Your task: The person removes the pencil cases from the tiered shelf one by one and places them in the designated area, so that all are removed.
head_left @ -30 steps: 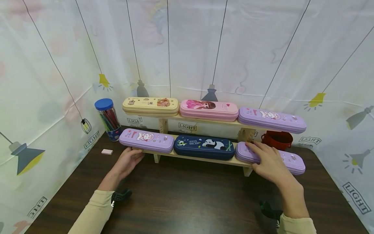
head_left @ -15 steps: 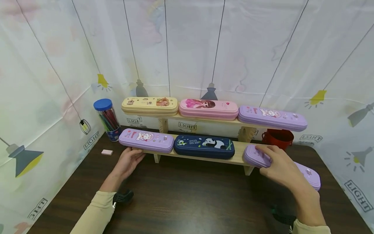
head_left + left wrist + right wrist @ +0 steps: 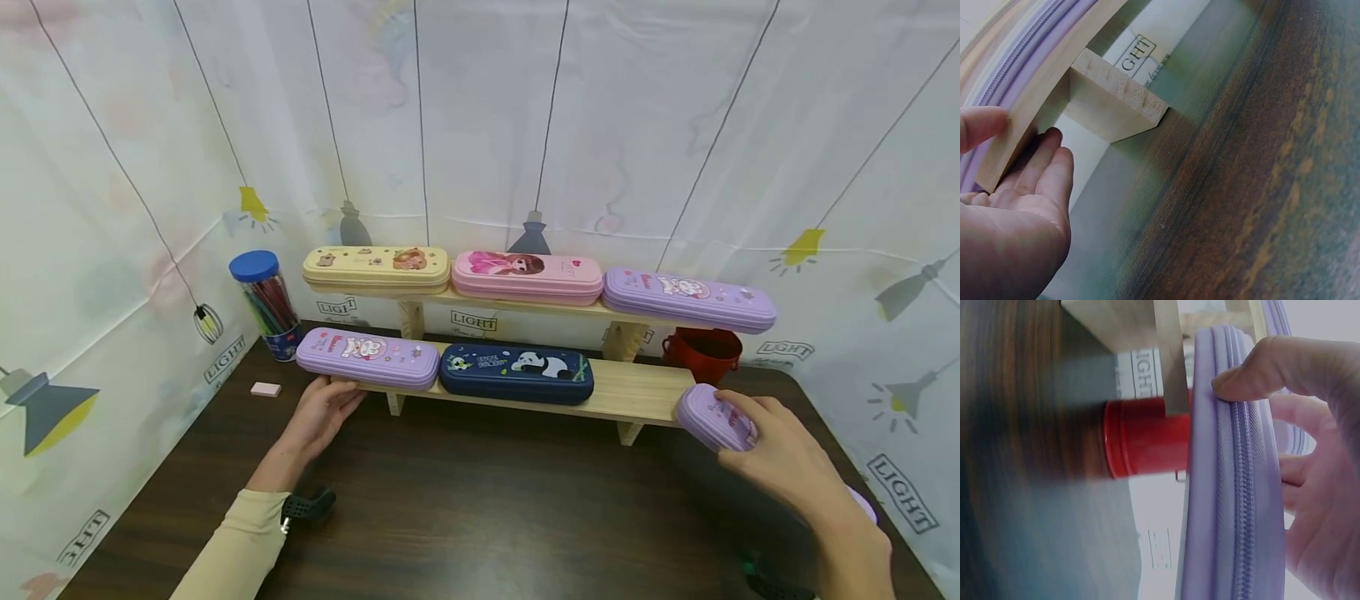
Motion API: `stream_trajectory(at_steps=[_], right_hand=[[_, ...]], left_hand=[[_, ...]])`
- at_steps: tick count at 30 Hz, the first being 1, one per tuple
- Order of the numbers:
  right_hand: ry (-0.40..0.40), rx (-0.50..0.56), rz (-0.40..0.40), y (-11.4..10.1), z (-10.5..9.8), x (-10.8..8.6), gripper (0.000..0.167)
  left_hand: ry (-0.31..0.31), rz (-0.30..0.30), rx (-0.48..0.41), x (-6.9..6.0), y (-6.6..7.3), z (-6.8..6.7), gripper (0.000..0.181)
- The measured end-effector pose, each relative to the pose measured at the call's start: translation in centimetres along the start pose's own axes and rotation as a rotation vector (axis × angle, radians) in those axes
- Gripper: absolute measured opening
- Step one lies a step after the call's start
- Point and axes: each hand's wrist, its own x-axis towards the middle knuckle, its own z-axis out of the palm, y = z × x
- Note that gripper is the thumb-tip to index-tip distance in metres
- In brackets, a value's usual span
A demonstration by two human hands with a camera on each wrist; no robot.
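In the head view my right hand (image 3: 787,458) holds a purple zip pencil case (image 3: 705,417) just off the right end of the lower shelf. Its thumb presses the zipped side (image 3: 1241,487) in the right wrist view, and the hand covers much of the lid. My left hand (image 3: 318,417) grips the left end of the two-tier wooden shelf (image 3: 645,387), fingers under the board (image 3: 1029,119) and thumb at its front edge. Above that hand lies another purple pencil case (image 3: 367,358), with a navy panda pencil case (image 3: 517,375) to its right.
Yellow (image 3: 375,268), pink (image 3: 525,279) and purple (image 3: 686,300) pencil cases line the upper tier. A red bucket (image 3: 701,354) stands behind the right end. At the left are a tub of coloured pens (image 3: 270,304) and a pale pink eraser (image 3: 266,389).
My right hand has drawn the purple pencil case rightward and toward me, off the lower tier, baring the board there. My left hand keeps its place at the shelf's left end.
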Motion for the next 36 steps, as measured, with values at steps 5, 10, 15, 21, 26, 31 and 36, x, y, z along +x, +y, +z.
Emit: stream_trajectory(at_steps=[5, 10, 15, 21, 26, 31, 36], right_hand=[[-0.002, -0.011, 0.038, 1.9, -0.1, -0.4, 0.091], [-0.043, -0.023, 0.089, 3.8, -0.3, -0.4, 0.098], [-0.038, -0.016, 0.056, 5.8, -0.2, -0.7, 0.09], [-0.111, -0.029, 0.071, 7.8, 0.0, -0.6, 0.087], [-0.157, -0.028, 0.088, 9.2, 0.2, -0.8, 0.09], [-0.163, -0.039, 0.107, 10.2, 0.3, -1.2, 0.09], [-0.181, -0.055, 0.106, 10.9, 0.3, -1.7, 0.088]], left_hand=[[0.008, 0.0, -0.008, -0.1, 0.1, 0.0, 0.052], [0.013, -0.003, -0.006, -0.1, 0.2, 0.0, 0.052], [0.018, -0.006, -0.014, 0.0, 0.3, 0.1, 0.055], [0.022, -0.009, -0.009, -0.1, 0.2, 0.1, 0.057], [0.018, -0.006, -0.007, -0.1, 0.2, 0.1, 0.061], [0.017, -0.005, 0.001, -0.2, 0.2, 0.0, 0.059], [0.015, -0.003, 0.003, -0.2, 0.1, 0.1, 0.058]])
